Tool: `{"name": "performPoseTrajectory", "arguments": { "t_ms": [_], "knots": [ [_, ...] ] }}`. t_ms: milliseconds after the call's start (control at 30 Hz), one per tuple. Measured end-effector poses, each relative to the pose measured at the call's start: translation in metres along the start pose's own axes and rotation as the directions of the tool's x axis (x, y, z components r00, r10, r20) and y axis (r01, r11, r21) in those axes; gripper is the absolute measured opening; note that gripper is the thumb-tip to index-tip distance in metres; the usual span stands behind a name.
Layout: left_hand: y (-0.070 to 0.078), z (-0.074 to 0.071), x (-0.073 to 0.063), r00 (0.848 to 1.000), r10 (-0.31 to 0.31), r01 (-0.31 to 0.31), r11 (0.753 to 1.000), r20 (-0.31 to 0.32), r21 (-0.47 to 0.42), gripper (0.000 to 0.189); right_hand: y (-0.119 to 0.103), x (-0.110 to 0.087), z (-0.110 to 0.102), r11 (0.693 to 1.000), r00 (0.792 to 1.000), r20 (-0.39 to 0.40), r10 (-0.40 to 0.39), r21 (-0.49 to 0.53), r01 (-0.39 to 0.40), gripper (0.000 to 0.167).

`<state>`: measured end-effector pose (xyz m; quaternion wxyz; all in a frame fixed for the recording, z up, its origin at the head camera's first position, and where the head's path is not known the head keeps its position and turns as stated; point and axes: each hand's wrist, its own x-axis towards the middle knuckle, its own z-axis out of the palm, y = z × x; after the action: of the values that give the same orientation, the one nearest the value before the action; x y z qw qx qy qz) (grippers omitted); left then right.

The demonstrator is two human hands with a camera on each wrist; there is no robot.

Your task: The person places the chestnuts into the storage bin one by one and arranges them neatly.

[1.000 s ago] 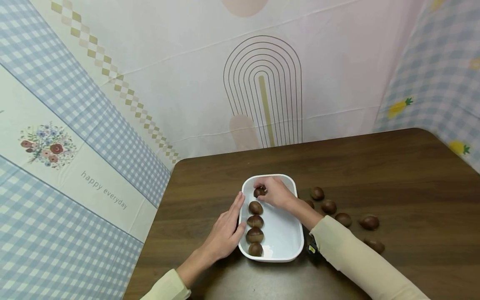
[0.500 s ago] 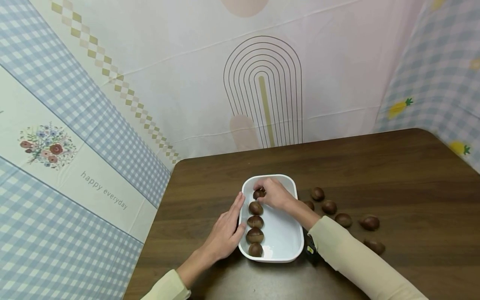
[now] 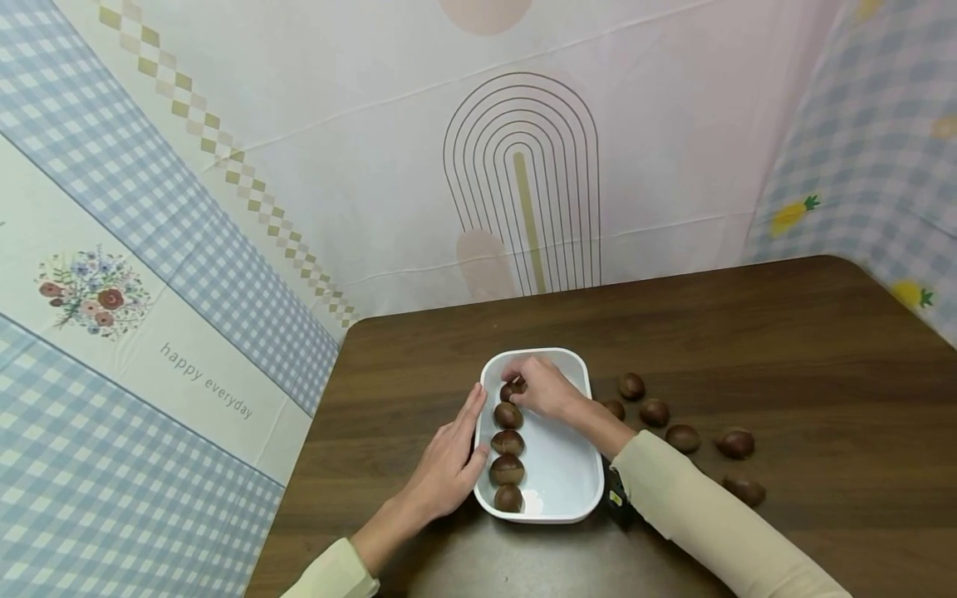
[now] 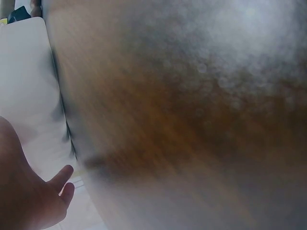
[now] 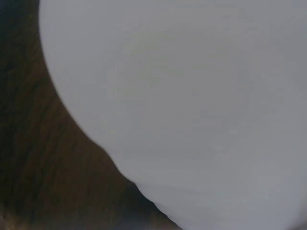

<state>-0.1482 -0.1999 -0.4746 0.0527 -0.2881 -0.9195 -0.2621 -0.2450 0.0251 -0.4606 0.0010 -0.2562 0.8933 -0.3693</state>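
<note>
A white rectangular tray (image 3: 564,473) with raised sides stands on the brown table. Along its left inner side runs a column of several brown chestnuts (image 3: 507,443). My right hand (image 3: 544,389) reaches over the tray's right side and pinches the farthest chestnut (image 3: 511,391) of that column between thumb and fingers. Against the tray's left outer wall rests my left hand (image 3: 449,461), its fingers straight; the left wrist view shows part of this hand (image 4: 33,191) beside the white wall. A blurred white surface (image 5: 182,96) takes up most of the right wrist view.
Several loose chestnuts (image 3: 683,438) lie on the table (image 3: 822,349) right of the tray, some close to the right forearm. A small black device (image 3: 617,498) shows under the right wrist. A patterned cloth (image 3: 374,166) hangs behind the table.
My right hand has drawn the pinched chestnut slightly nearer, closing the gap to the chestnut below it. The left hand has stayed against the tray.
</note>
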Motion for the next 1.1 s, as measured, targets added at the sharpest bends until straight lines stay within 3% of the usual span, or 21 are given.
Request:
{"name": "performPoseTrajectory", "arguments": {
  "t_ms": [533,900,1100],
  "knots": [
    [0.001,0.000,0.000,1.000,0.009,-0.009,1.000,-0.016,0.007,0.073,0.000,0.000,0.001,0.999,0.999,0.005,-0.049,0.004,0.049,0.029],
    [0.000,0.002,0.000,1.000,0.009,-0.009,1.000,-0.026,0.010,0.074,-0.002,-0.001,0.000,1.000,1.000,0.031,-0.001,0.017,0.001,0.030],
    [0.000,0.002,0.000,1.000,0.009,-0.008,1.000,-0.029,0.011,0.073,-0.010,-0.006,-0.013,0.996,0.998,-0.039,0.050,0.073,-0.047,0.034]
  ]
}}
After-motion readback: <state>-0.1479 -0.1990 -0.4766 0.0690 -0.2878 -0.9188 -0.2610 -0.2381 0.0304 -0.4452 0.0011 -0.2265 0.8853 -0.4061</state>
